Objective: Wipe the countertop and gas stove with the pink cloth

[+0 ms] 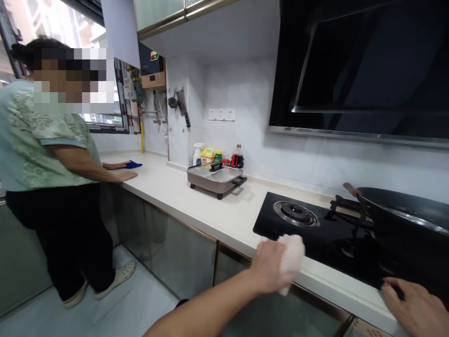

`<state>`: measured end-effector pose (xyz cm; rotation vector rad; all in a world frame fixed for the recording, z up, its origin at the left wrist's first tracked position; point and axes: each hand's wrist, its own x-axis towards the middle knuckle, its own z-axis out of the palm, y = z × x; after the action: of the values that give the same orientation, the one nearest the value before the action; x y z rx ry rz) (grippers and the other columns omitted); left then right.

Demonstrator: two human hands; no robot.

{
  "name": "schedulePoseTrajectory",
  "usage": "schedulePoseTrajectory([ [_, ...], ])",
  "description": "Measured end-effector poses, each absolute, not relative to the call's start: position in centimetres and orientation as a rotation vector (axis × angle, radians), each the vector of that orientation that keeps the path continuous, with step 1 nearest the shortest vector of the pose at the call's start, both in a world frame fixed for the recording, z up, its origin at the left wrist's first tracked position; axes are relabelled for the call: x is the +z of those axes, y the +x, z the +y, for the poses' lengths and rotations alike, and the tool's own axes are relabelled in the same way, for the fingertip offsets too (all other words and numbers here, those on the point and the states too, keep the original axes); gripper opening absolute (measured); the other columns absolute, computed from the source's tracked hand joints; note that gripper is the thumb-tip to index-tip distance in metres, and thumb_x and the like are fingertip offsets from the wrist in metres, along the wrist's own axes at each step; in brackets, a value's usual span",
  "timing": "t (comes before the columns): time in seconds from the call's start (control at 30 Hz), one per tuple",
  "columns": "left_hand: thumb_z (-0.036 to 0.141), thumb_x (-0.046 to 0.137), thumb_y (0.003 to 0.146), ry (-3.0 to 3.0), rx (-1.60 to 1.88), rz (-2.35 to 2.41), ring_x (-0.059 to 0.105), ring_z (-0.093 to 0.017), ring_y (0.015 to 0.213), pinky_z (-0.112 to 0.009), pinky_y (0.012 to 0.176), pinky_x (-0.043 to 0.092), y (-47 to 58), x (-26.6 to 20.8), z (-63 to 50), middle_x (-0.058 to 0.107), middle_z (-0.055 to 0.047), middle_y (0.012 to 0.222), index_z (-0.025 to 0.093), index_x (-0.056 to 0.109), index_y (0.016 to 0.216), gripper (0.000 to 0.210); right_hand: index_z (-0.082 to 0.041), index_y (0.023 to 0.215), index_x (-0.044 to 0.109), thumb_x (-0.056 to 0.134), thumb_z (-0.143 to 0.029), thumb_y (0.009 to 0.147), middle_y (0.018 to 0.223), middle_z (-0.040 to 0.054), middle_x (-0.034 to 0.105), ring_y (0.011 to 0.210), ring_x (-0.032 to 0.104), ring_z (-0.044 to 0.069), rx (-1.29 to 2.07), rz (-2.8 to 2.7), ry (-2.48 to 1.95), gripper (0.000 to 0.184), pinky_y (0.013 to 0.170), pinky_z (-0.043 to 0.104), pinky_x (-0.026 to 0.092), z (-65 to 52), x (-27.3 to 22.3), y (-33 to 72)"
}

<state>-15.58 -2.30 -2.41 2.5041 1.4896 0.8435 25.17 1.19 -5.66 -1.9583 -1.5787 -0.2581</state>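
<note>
Two hands of ours are at work around the black glass gas hob (315, 236), and we judge the step to be wiping its front edge. Far to the left of the hob, another person (52, 178) leans on the pale stone counter (196, 196) with a blue cloth (133, 164). Our left hand (270, 267), arm stretched forward, is closed on a crumpled white cloth (292, 256) at the front left corner of the hob. We think the next move calls for firm pressure along the edge. Our right hand (414, 304) lies flat and open at the front right of the hob, holding nothing, below the dark round wok (407, 215).
</note>
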Motion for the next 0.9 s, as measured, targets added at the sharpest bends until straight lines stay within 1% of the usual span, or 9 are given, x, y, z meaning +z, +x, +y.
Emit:
schedulePoseTrajectory([
  [0.1,0.066,0.068,0.081,2.642,0.754,1.339,0.055,-0.032,0.123,-0.049,0.114,0.041,-9.7,-3.1,-1.8,0.060,-0.012,0.134,0.023,0.053,0.133,0.070,-0.025,0.103,0.077,0.043,-0.057,0.081,0.124,0.0185,0.071,0.105,0.065,0.043,-0.171,-1.597,-2.057,0.052,0.083,0.057,0.050,0.5,-4.4,24.6],
  [0.17,0.069,0.069,0.080,2.700,0.800,1.319,0.057,-0.034,0.120,-0.050,0.111,0.041,-6.6,-4.0,-1.6,0.062,-0.014,0.130,0.020,0.055,0.130,0.070,-0.023,0.107,0.077,0.043,-0.058,0.080,0.125,0.0194,0.070,0.107,0.065,0.045,-0.146,-1.599,-2.081,0.056,0.084,0.059,0.050,0.3,-3.9,24.5],
  [0.33,0.064,0.069,0.083,2.872,1.048,1.173,0.061,-0.031,0.109,-0.046,0.097,0.045,-5.2,-6.3,-1.0,0.065,-0.015,0.122,0.016,0.053,0.137,0.074,-0.029,0.097,0.079,0.051,-0.055,0.078,0.123,0.0244,0.069,0.108,0.065,0.045,-0.117,-1.546,-2.065,0.044,0.084,0.062,0.049,0.3,-3.8,24.8],
  [0.43,0.062,0.069,0.084,2.967,1.108,1.144,0.064,-0.028,0.105,-0.043,0.090,0.046,-9.1,-6.8,-0.3,0.068,-0.012,0.120,0.016,0.052,0.139,0.074,-0.027,0.097,0.079,0.051,-0.053,0.079,0.120,0.0220,0.071,0.106,0.066,0.046,-0.119,-1.575,-2.046,0.042,0.082,0.061,0.051,-0.2,-3.3,24.6],
  [0.5,0.062,0.068,0.084,2.980,1.181,1.211,0.065,-0.028,0.107,-0.043,0.092,0.046,-13.2,-7.1,0.4,0.069,-0.012,0.120,0.016,0.054,0.138,0.073,-0.023,0.102,0.078,0.052,-0.053,0.081,0.121,0.0209,0.072,0.103,0.067,0.045,-0.103,-1.603,-2.073,0.045,0.080,0.060,0.052,-0.8,-2.6,24.3],
  [0.63,0.065,0.074,0.076,2.926,1.308,1.373,0.063,-0.030,0.113,-0.044,0.099,0.047,-22.6,-7.7,1.4,0.068,-0.015,0.120,0.016,0.056,0.136,0.079,-0.022,0.107,0.078,0.047,-0.056,0.085,0.124,0.0211,0.070,0.106,0.066,0.045,-0.078,-1.610,-2.131,0.051,0.081,0.059,0.053,-1.2,-1.9,24.1],
  [0.73,0.062,0.079,0.067,2.819,1.254,1.522,0.062,-0.031,0.112,-0.047,0.102,0.046,-29.6,-7.4,1.9,0.068,-0.014,0.116,0.016,0.058,0.133,0.084,-0.024,0.106,0.078,0.044,-0.056,0.086,0.123,0.0214,0.070,0.104,0.066,0.045,-0.085,-1.593,-2.125,0.051,0.081,0.060,0.053,-1.0,-2.4,24.1],
  [0.8,0.063,0.080,0.065,2.724,1.174,1.652,0.060,-0.035,0.116,-0.050,0.108,0.044,-33.8,-6.5,2.2,0.066,-0.016,0.121,0.015,0.060,0.133,0.086,-0.025,0.104,0.077,0.044,-0.057,0.086,0.123,0.0208,0.070,0.105,0.066,0.045,-0.111,-1.597,-2.098,0.049,0.083,0.061,0.053,-0.9,-2.8,24.1],
  [0.9,0.059,0.083,0.061,2.613,1.046,1.728,0.061,-0.036,0.115,-0.050,0.110,0.042,-39.5,-4.6,2.2,0.067,-0.016,0.118,0.015,0.063,0.126,0.082,-0.030,0.100,0.075,0.045,-0.057,0.084,0.124,0.0183,0.070,0.110,0.065,0.045,-0.151,-1.611,-2.052,0.044,0.087,0.060,0.052,-0.7,-3.2,24.1],
])
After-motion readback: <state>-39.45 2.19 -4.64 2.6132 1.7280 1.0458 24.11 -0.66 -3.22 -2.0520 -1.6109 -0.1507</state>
